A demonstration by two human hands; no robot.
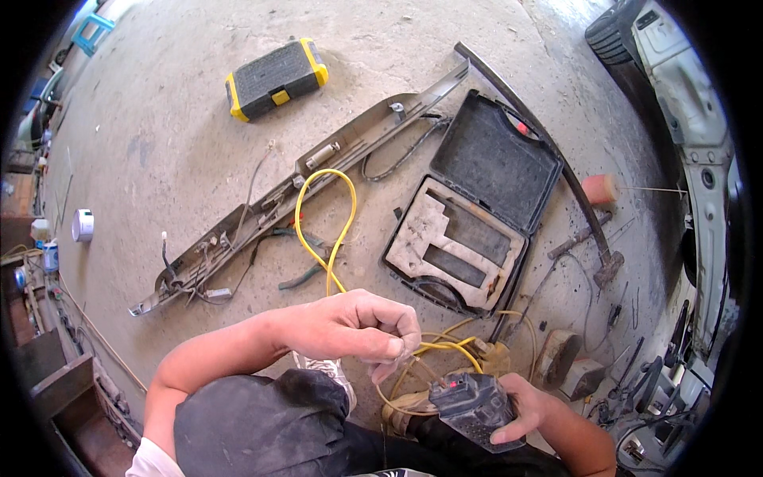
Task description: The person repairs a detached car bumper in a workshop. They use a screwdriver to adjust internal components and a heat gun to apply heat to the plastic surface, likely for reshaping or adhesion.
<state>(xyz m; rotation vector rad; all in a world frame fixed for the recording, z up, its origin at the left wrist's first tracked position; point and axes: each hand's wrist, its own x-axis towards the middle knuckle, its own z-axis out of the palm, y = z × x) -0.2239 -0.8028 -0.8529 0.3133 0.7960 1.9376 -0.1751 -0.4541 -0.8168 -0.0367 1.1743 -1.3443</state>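
My right hand [528, 409] grips a black plastic device [470, 407] with a boxy, vented body and a small red spot on top. A yellow cable [453, 347] loops close behind it. To the left of the device, my left hand [369, 326] is closed, thumb and fingers pinched together; what they hold, if anything, is hidden. A thin brownish cord runs below those fingers toward the device. Beyond both hands, an open black carrying case [520, 238] lies on the floor, its pale foam insert [417, 234] showing vacant cutouts.
A long grey trim piece [262, 203] with wires lies diagonally across the concrete floor. Beyond it sits a black-and-yellow toolbox [276, 78]. A long-handled hammer [574, 179] lies right of the case. A white vehicle body [703, 151] stands at right, cluttered shelving at left.
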